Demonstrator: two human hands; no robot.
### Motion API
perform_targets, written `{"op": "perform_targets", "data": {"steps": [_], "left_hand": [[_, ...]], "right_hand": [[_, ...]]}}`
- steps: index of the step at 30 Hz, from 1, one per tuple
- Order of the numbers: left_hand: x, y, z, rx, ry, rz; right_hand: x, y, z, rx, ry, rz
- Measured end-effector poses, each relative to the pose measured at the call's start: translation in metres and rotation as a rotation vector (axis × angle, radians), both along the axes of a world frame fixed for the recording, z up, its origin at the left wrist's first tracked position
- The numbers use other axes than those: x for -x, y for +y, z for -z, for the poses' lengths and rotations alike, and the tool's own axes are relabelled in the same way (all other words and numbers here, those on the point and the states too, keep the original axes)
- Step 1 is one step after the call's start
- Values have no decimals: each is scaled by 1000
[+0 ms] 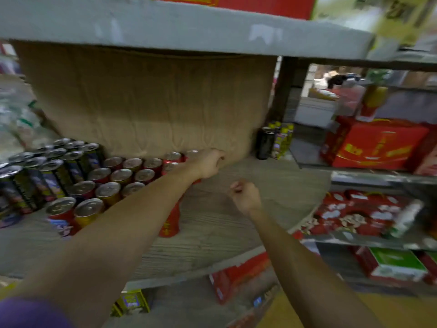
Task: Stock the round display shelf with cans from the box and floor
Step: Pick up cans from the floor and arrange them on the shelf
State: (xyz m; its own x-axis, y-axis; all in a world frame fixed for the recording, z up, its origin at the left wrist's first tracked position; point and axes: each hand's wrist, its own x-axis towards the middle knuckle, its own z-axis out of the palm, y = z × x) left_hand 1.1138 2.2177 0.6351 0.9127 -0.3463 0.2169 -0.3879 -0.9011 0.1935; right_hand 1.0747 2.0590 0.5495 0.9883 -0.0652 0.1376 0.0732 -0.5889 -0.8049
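Observation:
The round display shelf (224, 223) has a wood-grain top around a brown wrapped core (151, 100). Several red cans (132, 172) and dark cans (54, 171) with silver lids stand packed on its left side. My left hand (209, 163) reaches to the back of the shelf, its fingers curled round a red can (192, 153) at the end of the rear row; the frame is blurred there. Another red can (170, 221) stands under my left forearm. My right hand (246, 196) hovers above the bare shelf top with fingers curled and nothing in it.
A grey upper tier (189, 27) overhangs the shelf. A black can (264, 143) and yellow cans (283, 138) stand at the back right. Red gift boxes (376, 145) fill metal racks on the right. Red cartons (238, 273) and a yellow pack (132, 301) lie below.

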Motion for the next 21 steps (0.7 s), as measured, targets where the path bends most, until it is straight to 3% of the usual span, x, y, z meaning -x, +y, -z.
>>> {"op": "perform_targets", "data": {"steps": [8,15,21], "left_hand": [[36,-158,49,221,285,253],[86,-292,113,203,407,460],[126,-379,196,105,594,508]], "right_hand": [[79,-147,13,4,22,218],[161,-257,60,19,235,376],[216,-339,127,27,366,510]]}}
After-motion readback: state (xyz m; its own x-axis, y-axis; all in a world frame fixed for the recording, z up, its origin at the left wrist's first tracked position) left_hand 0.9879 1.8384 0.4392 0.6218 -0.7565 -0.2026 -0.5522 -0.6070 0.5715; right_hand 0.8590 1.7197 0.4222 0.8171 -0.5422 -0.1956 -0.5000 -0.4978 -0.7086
